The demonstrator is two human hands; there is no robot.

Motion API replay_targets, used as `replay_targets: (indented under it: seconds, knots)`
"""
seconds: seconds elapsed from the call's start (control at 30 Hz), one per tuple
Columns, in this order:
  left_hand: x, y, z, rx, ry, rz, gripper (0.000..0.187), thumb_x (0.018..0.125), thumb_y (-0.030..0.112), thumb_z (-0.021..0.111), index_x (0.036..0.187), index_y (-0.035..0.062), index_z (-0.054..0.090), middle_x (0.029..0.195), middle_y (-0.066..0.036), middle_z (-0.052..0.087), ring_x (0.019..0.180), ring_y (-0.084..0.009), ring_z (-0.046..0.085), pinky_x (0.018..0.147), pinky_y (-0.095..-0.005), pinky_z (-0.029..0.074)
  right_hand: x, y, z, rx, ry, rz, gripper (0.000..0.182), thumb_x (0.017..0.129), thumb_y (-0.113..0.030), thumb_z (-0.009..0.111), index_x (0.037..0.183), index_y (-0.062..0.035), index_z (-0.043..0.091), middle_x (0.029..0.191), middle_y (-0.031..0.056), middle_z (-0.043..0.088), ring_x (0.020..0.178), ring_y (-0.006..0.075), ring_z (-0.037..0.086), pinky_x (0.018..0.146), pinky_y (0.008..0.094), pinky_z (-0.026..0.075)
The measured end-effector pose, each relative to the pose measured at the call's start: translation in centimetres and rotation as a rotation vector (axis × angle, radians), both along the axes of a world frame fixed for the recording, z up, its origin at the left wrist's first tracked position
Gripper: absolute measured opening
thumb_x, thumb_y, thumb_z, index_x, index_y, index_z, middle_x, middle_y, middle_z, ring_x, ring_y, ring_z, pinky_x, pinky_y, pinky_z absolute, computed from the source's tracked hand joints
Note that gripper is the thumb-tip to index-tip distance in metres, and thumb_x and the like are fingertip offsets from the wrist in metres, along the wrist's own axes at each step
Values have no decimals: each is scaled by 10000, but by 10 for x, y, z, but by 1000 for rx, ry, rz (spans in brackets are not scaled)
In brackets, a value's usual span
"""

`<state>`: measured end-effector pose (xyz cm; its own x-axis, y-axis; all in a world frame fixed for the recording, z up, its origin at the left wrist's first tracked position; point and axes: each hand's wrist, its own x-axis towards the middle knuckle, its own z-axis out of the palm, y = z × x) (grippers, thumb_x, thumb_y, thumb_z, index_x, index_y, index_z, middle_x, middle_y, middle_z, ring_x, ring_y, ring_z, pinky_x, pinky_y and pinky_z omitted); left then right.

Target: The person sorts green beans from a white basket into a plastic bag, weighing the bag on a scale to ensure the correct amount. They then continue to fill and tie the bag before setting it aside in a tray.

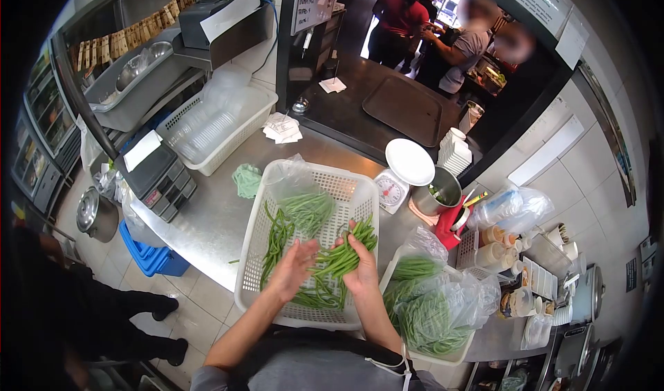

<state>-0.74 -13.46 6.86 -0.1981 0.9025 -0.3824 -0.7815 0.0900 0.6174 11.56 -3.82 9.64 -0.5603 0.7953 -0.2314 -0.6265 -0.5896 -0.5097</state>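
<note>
My right hand (360, 266) is wrapped round a bunch of green beans (340, 258), held above the white perforated basket (246, 270). My left hand (294, 269) is beside the bunch with its fingers apart and nothing in it. Loose green beans (274, 242) lie along the basket's left side, and more are below my hands. At the basket's far end rests a clear plastic bag (304, 208) with green beans in it. To the right, a second white container (443, 356) holds bagged green beans (430, 322).
A kitchen scale (391, 192) with a white plate on top stands beyond the basket, next to a metal pot (443, 190). A green cloth (247, 181) lies at left. Clear plastic containers (207, 125) fill another basket. A person's dark-clothed legs (138, 315) are at left; people stand beyond the pass-through.
</note>
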Motion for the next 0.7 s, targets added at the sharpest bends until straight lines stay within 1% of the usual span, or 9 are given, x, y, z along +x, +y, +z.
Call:
replay_targets:
  seconds: [0.07,0.1,0.2,0.3,0.4,0.43,0.53,0.63,0.7]
  knots:
    - [10,6,-6,81,-376,-18,541,897,492,395,1207,58,488,1262,-76,478,1133,-200,452,951,-349,335,-5,-2,-3,28,2,0,295,841,-65,568,1127,-68,496,862,53,551,813,171,556,773,336,472]
    - [18,9,-4,116,-457,38,500,908,469,381,1146,52,522,1162,-44,556,1084,-173,493,950,-335,358,-8,-3,-6,43,3,1,304,841,-66,568,1136,-69,492,863,52,549,814,171,555,777,337,471]
    - [30,15,0,178,-454,182,459,934,407,337,1150,43,514,1139,-35,563,1074,-172,499,973,-325,351,-13,-7,-22,-23,51,-3,298,837,-57,569,1126,-69,497,891,57,561,840,176,562,804,344,473]
    - [30,22,-6,168,-442,218,427,953,340,282,1151,41,514,1105,-31,572,1065,-170,504,980,-327,353,-15,-11,-28,-162,181,37,306,821,-36,582,1114,-69,500,928,71,572,878,182,568,820,350,480]
    - [32,21,-2,136,-400,239,420,961,306,251,1152,38,511,1095,-27,573,1052,-169,511,972,-330,362,-14,-14,-19,-77,39,44,301,798,13,597,1078,-49,503,939,99,584,848,179,576,789,318,493]
    - [32,19,1,98,-371,239,426,961,312,251,1157,35,509,1086,-25,574,1040,-165,517,964,-330,370,-14,-13,-16,-78,2,57,300,792,28,597,1066,-52,504,934,96,583,839,169,580,772,314,499]
    - [30,17,19,62,-308,199,377,957,295,304,1138,49,524,1073,-18,580,1041,-170,517,955,-322,376,-10,-5,-26,-116,-3,79,290,799,25,586,1063,-63,504,943,93,582,836,159,583,768,314,502]
    - [25,16,11,137,-187,179,278,949,245,389,1074,61,556,1086,-26,580,1000,-145,534,908,-315,401,-5,1,-25,-189,100,3,260,822,-16,574,1064,-78,502,932,70,572,832,161,567,803,344,485]
    - [20,11,13,54,-142,151,203,911,210,484,1036,78,575,1045,-18,597,944,-121,551,856,-298,417,-3,5,-27,-159,148,-30,240,832,-33,571,1057,-83,505,933,63,570,824,154,562,799,340,481]
